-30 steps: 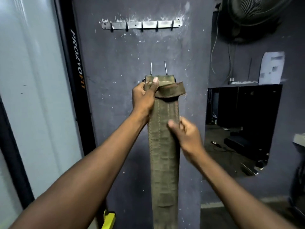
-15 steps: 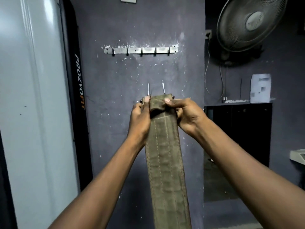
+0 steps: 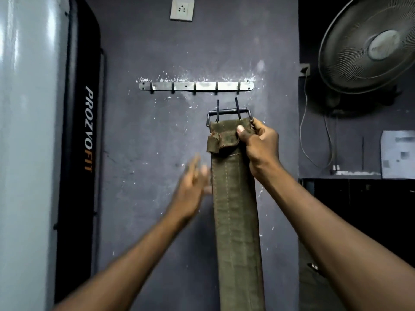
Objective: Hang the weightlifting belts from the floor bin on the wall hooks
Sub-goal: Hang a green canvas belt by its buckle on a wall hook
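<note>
An olive-green weightlifting belt [image 3: 235, 209] hangs straight down in front of the dark wall. Its metal buckle [image 3: 229, 113] with two prongs points up, a little below the hook rail. My right hand [image 3: 258, 144] grips the belt's top right edge just under the buckle, thumb pressed on the keeper loop. My left hand [image 3: 193, 182] is blurred, fingers spread, off the belt and just to its left. The metal rail [image 3: 196, 86] carries several hooks, all bare. The floor bin is out of view.
A black punching bag [image 3: 83, 142] with PROZVOFIT lettering stands at the left beside a pale panel [image 3: 29, 153]. A wall fan [image 3: 370, 46] is at the upper right, its cable trailing down. A wall socket [image 3: 182, 9] sits above the rail.
My left hand has let go of the belt top and dropped down to the left. The right hand keeps holding the belt. The buckle now shows clear above the belt's top.
</note>
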